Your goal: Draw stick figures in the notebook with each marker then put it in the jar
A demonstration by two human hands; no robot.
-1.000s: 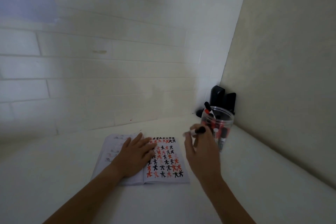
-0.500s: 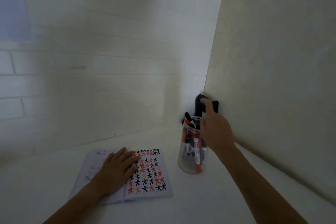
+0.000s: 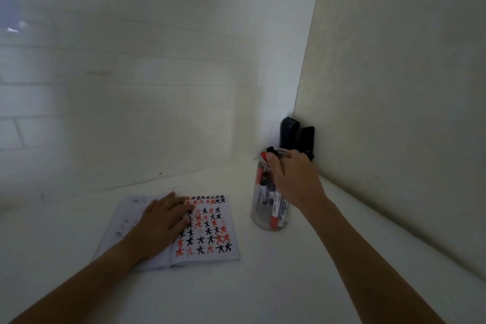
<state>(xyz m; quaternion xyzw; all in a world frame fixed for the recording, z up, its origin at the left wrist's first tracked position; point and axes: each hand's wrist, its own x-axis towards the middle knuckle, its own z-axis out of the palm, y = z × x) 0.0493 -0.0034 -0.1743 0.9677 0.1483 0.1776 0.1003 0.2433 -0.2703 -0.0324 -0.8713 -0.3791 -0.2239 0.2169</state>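
Tabletop (image 3: 263, 284) carries an open notebook (image 3: 210, 252) near its middle, pinned by the flat, relaxed left hand (image 3: 163, 221). Toward the far right corner stands the jar (image 3: 263, 221) of markers (image 3: 274, 208), right hand (image 3: 294, 179) curled over its mouth; whether those fingers grasp anything cannot be told.

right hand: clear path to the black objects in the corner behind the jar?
Probably yes. The right hand sits over the jar mouth, and the black objects stand just beyond, nothing visible between; it must reach over the rim.
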